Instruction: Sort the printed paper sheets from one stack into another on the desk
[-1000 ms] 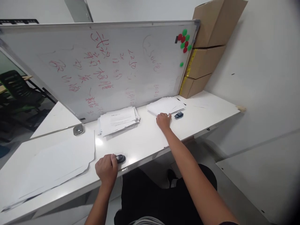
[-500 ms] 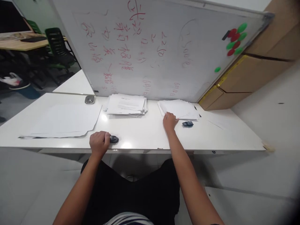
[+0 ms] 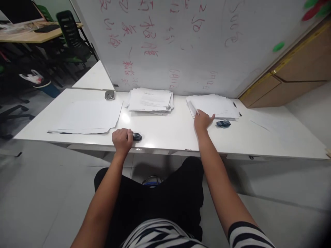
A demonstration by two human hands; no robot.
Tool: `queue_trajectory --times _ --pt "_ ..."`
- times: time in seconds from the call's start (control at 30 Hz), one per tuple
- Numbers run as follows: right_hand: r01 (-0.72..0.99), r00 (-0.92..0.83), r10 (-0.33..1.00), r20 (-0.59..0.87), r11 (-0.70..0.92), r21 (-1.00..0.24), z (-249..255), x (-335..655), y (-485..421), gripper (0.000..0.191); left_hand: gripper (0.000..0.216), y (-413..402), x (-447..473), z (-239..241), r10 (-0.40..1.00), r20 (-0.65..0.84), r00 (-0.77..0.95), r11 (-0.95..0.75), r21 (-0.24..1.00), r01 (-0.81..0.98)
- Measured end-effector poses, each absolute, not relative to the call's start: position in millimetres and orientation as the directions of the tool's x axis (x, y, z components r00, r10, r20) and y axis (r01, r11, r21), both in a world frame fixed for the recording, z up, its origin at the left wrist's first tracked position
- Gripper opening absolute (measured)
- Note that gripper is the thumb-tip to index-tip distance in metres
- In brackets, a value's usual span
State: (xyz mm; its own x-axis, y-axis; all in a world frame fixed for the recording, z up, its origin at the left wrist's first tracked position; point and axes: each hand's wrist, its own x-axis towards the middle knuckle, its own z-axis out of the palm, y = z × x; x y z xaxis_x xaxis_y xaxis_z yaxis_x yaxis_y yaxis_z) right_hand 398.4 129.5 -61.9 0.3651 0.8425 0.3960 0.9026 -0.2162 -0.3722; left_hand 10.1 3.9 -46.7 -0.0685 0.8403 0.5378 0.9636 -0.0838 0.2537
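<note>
My left hand (image 3: 122, 142) is closed around a black object that looks like a stapler (image 3: 137, 136); its rounded end sticks out to the right, low over the table's front edge. At the right paper stack (image 3: 214, 105), my right hand (image 3: 203, 122) pinches the near left corner of the top sheet, which bends up at the fingertips. The thumb points right, along the stack's near edge. Just right of that hand lies a small dark blue item (image 3: 223, 124), its kind unclear. A second paper stack (image 3: 150, 100), loosely piled, sits between the two hands, farther back.
Large white sheets (image 3: 85, 115) cover the left of the white table (image 3: 160, 132). A small grey device (image 3: 110, 95) sits behind them. A whiteboard (image 3: 165, 44) with red writing stands along the back edge. Cardboard boxes (image 3: 292, 72) are stacked at the right.
The camera view has tilted down and shifted left. My right hand has bent up the corner of the top sheet on the right stack. My left hand keeps its grip.
</note>
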Motion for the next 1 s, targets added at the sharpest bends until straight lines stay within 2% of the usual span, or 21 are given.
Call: queue_trajectory --times 0.17,0.27,0.37,0.5,0.63,0.77,1.0 --pt "0.862 0.401 0.779 0.481 -0.145 -0.485 -63.0 403.3 126.8 0.044 0.031 4.5 10.4 -47.9 0.831 0.554 -0.044 -0.094 0.218 0.971" --pt "0.873 0.391 0.782 0.486 -0.149 -0.464 -62.7 400.2 125.2 0.043 0.031 4.0 9.9 -48.4 0.828 0.559 -0.039 -0.111 0.232 0.966" --pt "0.893 0.366 0.820 0.439 -0.177 -0.414 -63.6 397.1 127.0 0.041 0.032 3.7 9.3 -49.2 0.820 0.572 -0.022 -0.137 0.233 0.963" --pt "0.844 0.448 0.844 0.295 -0.291 -0.450 -65.7 399.4 131.9 0.045 0.031 4.0 8.6 -51.1 0.779 0.627 -0.002 -0.158 0.198 0.967" --pt "0.802 0.503 0.836 0.221 -0.356 -0.480 -65.6 403.4 135.7 0.057 0.029 4.1 8.2 -52.6 0.757 0.653 0.010 -0.171 0.184 0.968" --pt "0.797 0.527 0.832 0.175 -0.412 -0.442 -63.3 401.8 137.5 0.072 0.029 4.3 7.8 -53.0 0.749 0.662 0.018 -0.182 0.180 0.967" --pt "0.813 0.515 0.838 0.180 -0.411 -0.413 -57.9 398.0 138.6 0.059 0.030 5.6 6.3 -54.3 0.758 0.652 0.014 -0.187 0.198 0.962"
